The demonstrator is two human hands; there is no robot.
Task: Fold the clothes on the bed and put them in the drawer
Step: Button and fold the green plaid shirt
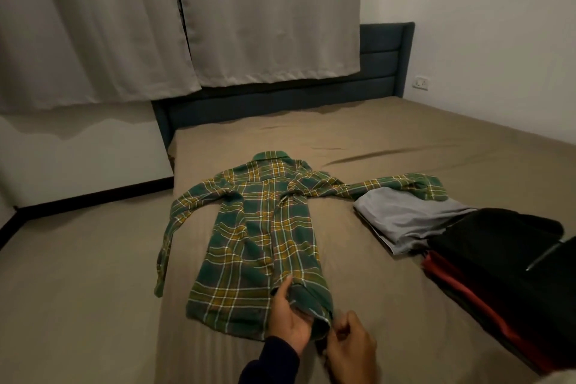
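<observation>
- Pale curtains [124, 25] and a dark padded headboard [386, 53] are seen behind a bed [389, 146] covered in a tan sheet.
- 1 green-and-yellow plaid shirt [265, 227] is laid flat on the bed, collar toward the headboard, with the person's left-side sleeve bent along its edge and the other sleeve stretched out toward a grey folded garment [402, 221].
- Beside the grey piece, a stack of black and red clothes [498, 262] is set near the bed's right edge; the tip of the outstretched sleeve is resting on the grey piece.
- The step in hand is judged to be the spreading and straightening of the shirt before folding; no fold is made yet, and no drawer is in view.
- The left hand [293, 318] is mostly open, its fingers laid under and against the hem at the near right corner, which is lifted and rucked.
- The right hand [349, 343] is curled, and the hem corner appears to be pinched by its fingertips, though the contact is partly hidden.
- Next, the hem probably needs to be pulled flat and the sleeves brought in across the back.
</observation>
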